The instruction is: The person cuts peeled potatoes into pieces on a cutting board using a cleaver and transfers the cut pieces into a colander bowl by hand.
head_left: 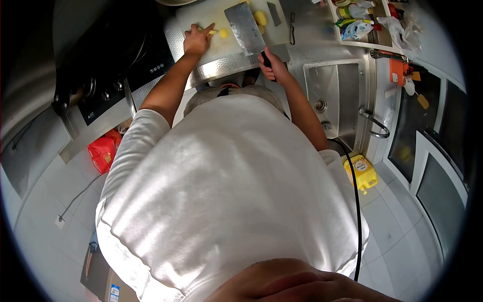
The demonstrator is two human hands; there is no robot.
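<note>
The cleaver (245, 29) has a broad, flat, nearly rectangular blade of dull grey metal, its face streaked and mottled, with a slim black handle. It is over the right part of a pale, smooth chopping board (219, 53), and the fingers of the right hand (273, 65) are wrapped around its handle. Just left of the blade lies a small, rounded yellow piece (223, 33); larger, smooth yellow lumps (260, 18) sit to its right. The left hand (197, 41) is at the board's left side, fingers spread forward over a slender bit of yellow; whether they pinch it or only rest there, I cannot tell.

The blade may cover more of the yellow food, and the top edge of the view cuts off the board's far end. A thin, dark strip (274, 14) near the board's right edge is hard to identify.

The counter (298, 54) is shiny steel, dimpled along its front. A glossy black cooktop (146, 75) stands to the left, a rectangular steel sink (322, 83) with a curved tap (377, 132) to the right. Below, a yellow plastic jug (362, 173) stands on pale floor tiles (397, 211).
</note>
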